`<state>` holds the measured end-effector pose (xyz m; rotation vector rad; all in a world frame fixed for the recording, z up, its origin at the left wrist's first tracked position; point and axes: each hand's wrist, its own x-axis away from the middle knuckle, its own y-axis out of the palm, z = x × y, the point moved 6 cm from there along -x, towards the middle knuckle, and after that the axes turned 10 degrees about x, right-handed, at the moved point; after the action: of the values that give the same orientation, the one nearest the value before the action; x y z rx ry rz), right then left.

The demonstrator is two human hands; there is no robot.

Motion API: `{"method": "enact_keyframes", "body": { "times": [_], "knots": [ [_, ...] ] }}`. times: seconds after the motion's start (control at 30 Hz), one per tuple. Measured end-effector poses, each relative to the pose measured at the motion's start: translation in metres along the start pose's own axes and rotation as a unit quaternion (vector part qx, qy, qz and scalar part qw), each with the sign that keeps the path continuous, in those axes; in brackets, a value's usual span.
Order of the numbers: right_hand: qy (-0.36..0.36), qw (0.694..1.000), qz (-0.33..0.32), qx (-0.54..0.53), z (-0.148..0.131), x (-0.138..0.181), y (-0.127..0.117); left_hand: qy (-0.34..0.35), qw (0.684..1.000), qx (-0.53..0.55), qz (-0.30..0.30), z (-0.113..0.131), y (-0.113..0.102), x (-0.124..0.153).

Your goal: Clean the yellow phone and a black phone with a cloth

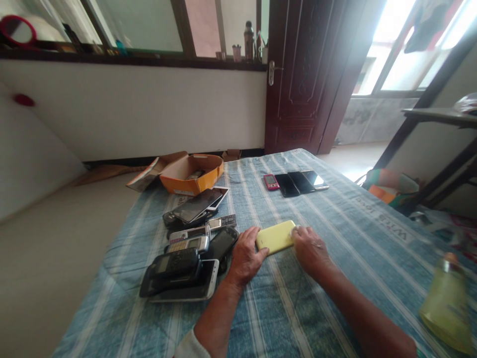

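A yellow phone [275, 236] lies on the blue striped cloth [335, 278]. My left hand [246, 258] rests at its left end, fingers curled against the edge and holding it down. At the phone's right end my right hand [308, 247] is closed over a small white thing, pressed on the phone; what it holds is mostly hidden. To the left of my left hand lies a pile of old phones [190, 258].
A row of dark phones [301, 182] and a small red phone [271, 182] lie farther back. An orange cardboard box [192, 174] stands at the far left corner. A yellowish bottle [447, 308] is at the right. Beyond are a dark door [309, 74] and a window sill.
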<state>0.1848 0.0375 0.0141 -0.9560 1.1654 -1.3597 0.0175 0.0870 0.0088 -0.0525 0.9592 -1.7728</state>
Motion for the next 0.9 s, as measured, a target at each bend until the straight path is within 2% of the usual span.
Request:
{"method": "enact_keyframes", "body": {
  "times": [0.13,0.33,0.43,0.53,0.7,0.8,0.9],
  "knots": [
    [-0.017,1.000,0.025,0.001,-0.013,0.003,-0.002,-0.012,1.000,-0.003,-0.005,0.001,0.000,0.000],
    [-0.130,0.987,0.088,-0.021,-0.063,-0.009,-0.017,0.005,1.000,0.004,-0.010,-0.003,0.001,0.000],
    [-0.176,0.978,0.096,-0.057,-0.076,-0.019,-0.023,0.016,1.000,0.008,-0.008,-0.007,0.002,0.001],
    [-0.197,0.973,0.092,-0.074,-0.078,-0.023,-0.024,0.014,1.000,0.009,-0.011,-0.008,0.003,0.001],
    [-0.222,0.965,0.116,-0.080,-0.077,-0.012,-0.026,0.003,1.000,0.003,-0.017,-0.007,0.004,0.001],
    [-0.207,0.971,0.101,-0.071,-0.071,-0.015,-0.024,-0.002,1.000,0.002,-0.022,-0.005,0.003,0.000],
    [-0.159,0.983,0.078,-0.055,-0.053,-0.024,-0.020,-0.011,0.999,-0.003,-0.030,-0.003,0.003,-0.001]
  ]
}}
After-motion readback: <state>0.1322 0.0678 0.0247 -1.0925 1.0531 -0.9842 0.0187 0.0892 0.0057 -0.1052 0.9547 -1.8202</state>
